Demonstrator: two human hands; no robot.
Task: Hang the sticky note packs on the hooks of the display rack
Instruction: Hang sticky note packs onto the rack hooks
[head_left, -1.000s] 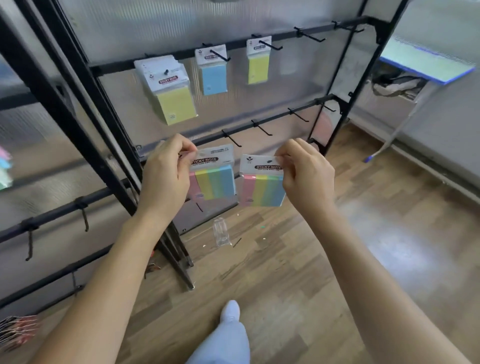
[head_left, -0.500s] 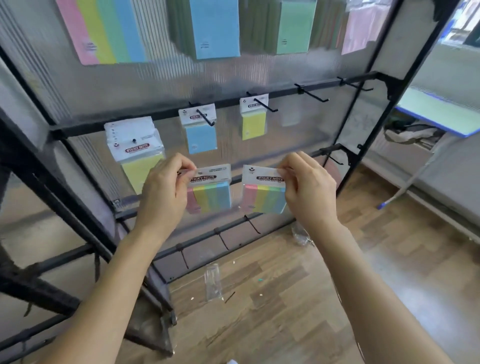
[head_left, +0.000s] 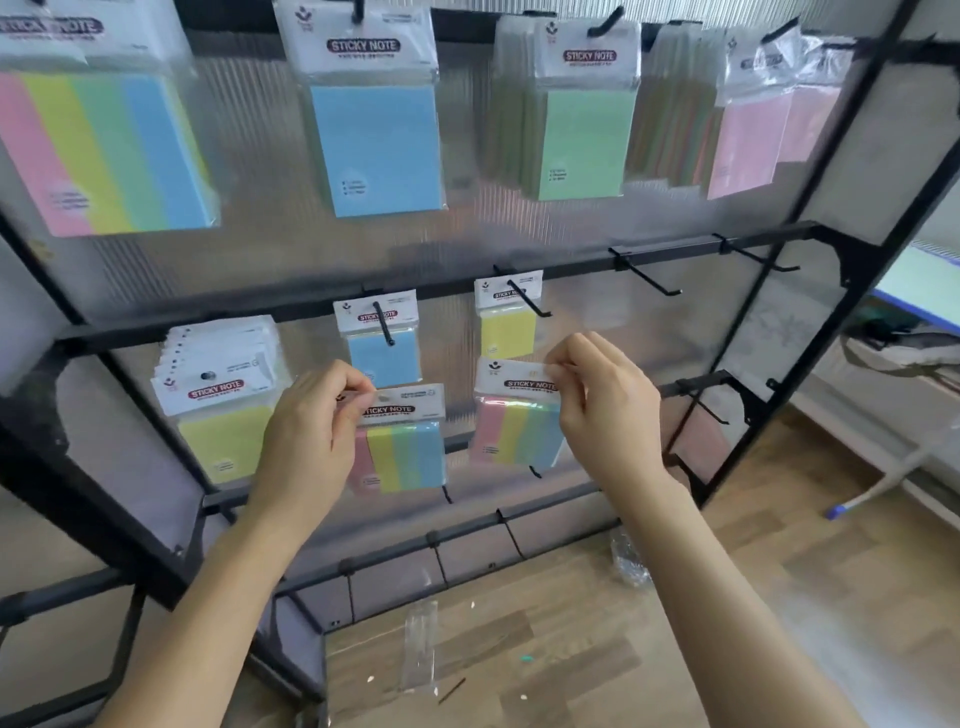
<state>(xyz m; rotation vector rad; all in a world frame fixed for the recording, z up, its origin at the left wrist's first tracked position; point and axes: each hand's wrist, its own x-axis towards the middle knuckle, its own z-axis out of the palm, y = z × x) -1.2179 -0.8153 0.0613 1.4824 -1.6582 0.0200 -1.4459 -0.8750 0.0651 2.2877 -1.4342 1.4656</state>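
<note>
Left hand (head_left: 311, 431) pinches the header of the left pack (head_left: 410, 454); right hand (head_left: 602, 410) pinches the header of the right pack (head_left: 514, 431). Both striped packs are held free in front of the rack (head_left: 571, 267), just below the hung blue pack (head_left: 384, 356) and yellow pack (head_left: 508, 332). Step: bringing packs to hooks, neither hung; next move probably needs a header hole, barely visible here, lined up on a bare hook (head_left: 649, 278) at right.

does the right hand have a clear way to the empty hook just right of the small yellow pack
Probably yes. The right hand pinches a striped pack below and left of the empty hook, which juts out bare, and nothing lies between them.
</note>
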